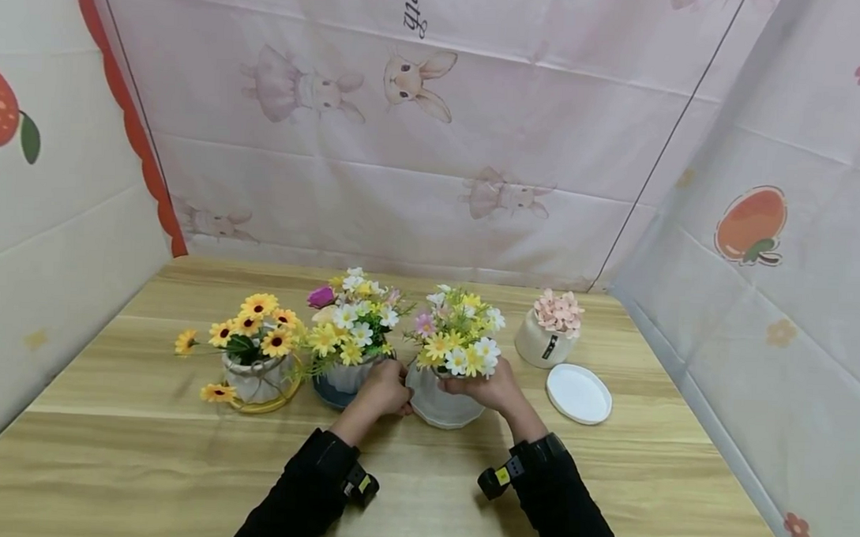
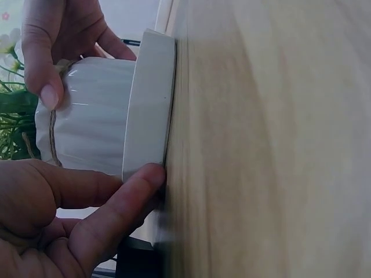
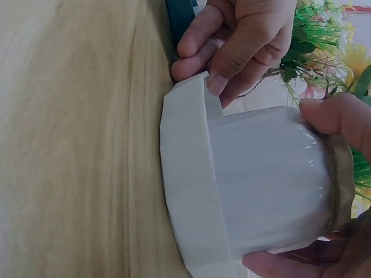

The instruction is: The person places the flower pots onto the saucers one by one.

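A white flowerpot [image 3: 266,179] with twine round its neck holds yellow, white and pink artificial flowers [image 1: 462,333]. My right hand [image 1: 493,388] grips this pot near the top, the thumb on one side and fingers on the other. The pot's base is down inside a white faceted saucer [image 1: 446,415] on the table; whether it touches the bottom is hidden. With thumb and fingers, my left hand [image 1: 385,389] pinches the saucer's left rim. Just left of that hand, another pot of mixed flowers [image 1: 353,329] stands in a dark blue saucer [image 1: 329,393].
At the left, a pot of orange-yellow flowers [image 1: 259,377] stands on a yellow saucer [image 1: 283,402]. Toward the back right is a cream pot with pink flowers [image 1: 541,343], and a round white saucer [image 1: 579,394] lies in front of it. Printed cloth walls [image 1: 405,165] enclose the wooden table [image 1: 146,464].
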Demonstrator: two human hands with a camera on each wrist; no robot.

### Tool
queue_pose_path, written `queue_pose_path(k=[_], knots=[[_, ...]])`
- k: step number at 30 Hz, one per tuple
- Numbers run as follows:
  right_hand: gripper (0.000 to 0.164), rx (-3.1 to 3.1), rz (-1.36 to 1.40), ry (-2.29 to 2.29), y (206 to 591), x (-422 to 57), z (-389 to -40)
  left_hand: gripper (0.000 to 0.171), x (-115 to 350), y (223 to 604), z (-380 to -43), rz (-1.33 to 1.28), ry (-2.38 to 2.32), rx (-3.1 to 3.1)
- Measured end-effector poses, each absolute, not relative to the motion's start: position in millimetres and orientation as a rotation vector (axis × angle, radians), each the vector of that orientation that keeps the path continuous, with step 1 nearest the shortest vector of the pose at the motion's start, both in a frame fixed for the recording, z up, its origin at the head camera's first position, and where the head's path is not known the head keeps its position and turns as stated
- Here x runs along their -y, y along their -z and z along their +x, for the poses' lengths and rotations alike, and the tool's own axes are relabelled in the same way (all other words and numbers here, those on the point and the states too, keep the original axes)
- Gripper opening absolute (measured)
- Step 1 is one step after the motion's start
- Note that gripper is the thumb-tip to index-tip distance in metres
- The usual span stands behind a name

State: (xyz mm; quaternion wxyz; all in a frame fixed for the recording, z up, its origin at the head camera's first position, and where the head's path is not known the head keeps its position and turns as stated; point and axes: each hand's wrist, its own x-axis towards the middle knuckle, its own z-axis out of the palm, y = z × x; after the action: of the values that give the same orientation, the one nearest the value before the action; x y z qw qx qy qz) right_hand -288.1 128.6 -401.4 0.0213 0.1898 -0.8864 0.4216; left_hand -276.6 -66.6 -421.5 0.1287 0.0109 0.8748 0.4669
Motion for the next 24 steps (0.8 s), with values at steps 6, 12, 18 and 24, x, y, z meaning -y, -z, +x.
queue_pose_path(k=[6, 12, 18, 24], knots=[[0.069, 2.772, 0.611, -1.282, 402.3, -128.5, -289.2, 0.033, 66.4, 420.7, -276.4, 0.036, -1.327, -2.575], [0.066, 2.744, 0.626, -1.303, 406.7, -128.2, -288.6, 0.031, 64.8, 421.5, -275.4, 0.046, -1.33, -2.584], [0.065, 2.716, 0.661, -1.347, 407.9, -127.6, -288.8, 0.033, 63.4, 420.5, -275.3, 0.051, -1.268, -2.616], [0.062, 2.737, 0.646, -1.337, 408.3, -126.5, -289.7, 0.033, 62.6, 421.5, -276.8, 0.053, -1.252, -2.625]])
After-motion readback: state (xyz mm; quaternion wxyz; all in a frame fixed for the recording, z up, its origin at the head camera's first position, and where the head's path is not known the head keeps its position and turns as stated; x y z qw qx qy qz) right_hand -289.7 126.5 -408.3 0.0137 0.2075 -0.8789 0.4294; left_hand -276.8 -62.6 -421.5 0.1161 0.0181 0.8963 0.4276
